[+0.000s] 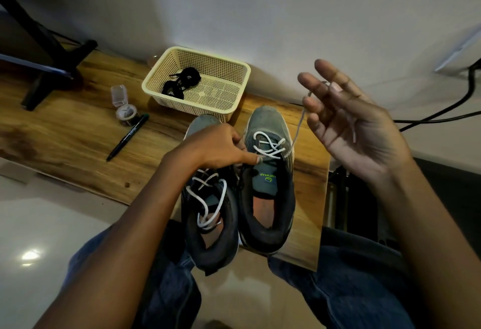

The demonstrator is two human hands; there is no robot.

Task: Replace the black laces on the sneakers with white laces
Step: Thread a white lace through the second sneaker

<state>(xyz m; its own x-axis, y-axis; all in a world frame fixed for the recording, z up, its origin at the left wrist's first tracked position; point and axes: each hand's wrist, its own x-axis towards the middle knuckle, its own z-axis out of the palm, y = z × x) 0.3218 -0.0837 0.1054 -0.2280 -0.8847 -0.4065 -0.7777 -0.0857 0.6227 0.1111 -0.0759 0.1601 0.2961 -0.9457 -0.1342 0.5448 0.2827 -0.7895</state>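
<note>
Two dark grey sneakers stand side by side at the table's near edge, toes pointing away. The left sneaker (208,224) carries a loose white lace (208,198). On the right sneaker (270,193), a white lace (269,145) crosses only the lower eyelets. My left hand (216,149) rests over the left sneaker's toe, its index finger pressing the right sneaker's lacing. My right hand (346,120) is raised to the right, fingers spread, with one end of that white lace running up to it and looped over the fingers. The black laces (181,82) lie in a basket.
The cream plastic basket (234,102) sits behind the sneakers against the wall. A black marker (127,137) and a small clear container (125,110) lie to the left on the wooden table (65,125). A black monitor stand (52,68) is at far left. Cables (442,117) run at right.
</note>
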